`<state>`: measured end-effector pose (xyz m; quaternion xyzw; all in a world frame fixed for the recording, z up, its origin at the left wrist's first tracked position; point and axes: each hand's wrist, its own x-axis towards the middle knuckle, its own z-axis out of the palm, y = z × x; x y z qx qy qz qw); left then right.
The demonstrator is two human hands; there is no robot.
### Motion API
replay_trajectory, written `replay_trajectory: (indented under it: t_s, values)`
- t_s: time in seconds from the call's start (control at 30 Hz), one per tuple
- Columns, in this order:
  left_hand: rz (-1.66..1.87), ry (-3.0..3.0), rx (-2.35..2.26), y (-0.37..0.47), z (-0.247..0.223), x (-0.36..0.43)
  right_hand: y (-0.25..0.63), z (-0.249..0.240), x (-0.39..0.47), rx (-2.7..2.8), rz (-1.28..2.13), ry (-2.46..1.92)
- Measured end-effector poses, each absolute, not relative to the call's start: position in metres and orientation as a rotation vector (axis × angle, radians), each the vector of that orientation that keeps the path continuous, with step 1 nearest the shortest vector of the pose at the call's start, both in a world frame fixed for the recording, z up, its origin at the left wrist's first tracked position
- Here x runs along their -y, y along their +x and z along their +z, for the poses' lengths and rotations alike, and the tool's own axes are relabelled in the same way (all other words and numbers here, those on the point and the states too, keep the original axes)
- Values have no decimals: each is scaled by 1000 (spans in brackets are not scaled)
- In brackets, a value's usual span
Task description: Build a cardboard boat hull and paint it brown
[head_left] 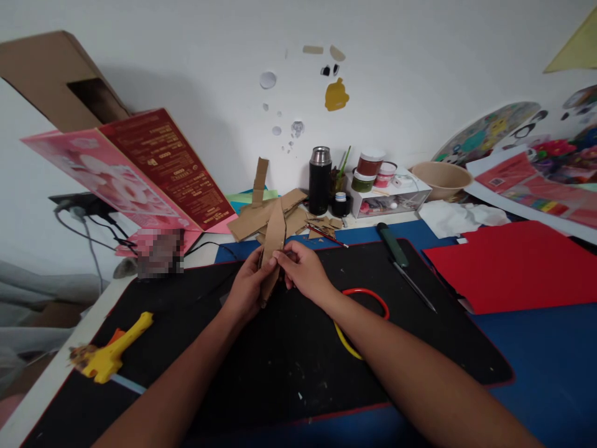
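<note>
Both my hands meet over the far middle of a black mat. My left hand and my right hand pinch the same long strip of brown cardboard, held upright between them. The strip's upper end rises in front of a pile of more cardboard strips lying behind the mat. Under my right forearm lie a red ring and a yellow ring, partly hidden.
A yellow glue gun lies at the mat's left edge. A green-handled tool lies right of my hands, beside red paper. At the back stand a black flask, jars, a bowl and a pink-red folder.
</note>
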<state>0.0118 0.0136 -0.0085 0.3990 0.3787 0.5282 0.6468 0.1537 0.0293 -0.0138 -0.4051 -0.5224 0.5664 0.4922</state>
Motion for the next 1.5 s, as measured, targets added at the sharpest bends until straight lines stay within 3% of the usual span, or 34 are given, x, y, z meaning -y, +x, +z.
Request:
replay_trajectory:
  t_s: [0.9, 1.5]
  values:
    - [1280, 942, -1012, 9, -5, -13, 159, -10, -28, 1407, 1285, -1172]
    - [1178, 1173, -1096, 12, 4, -3, 165, -3, -35, 1125, 1468, -949]
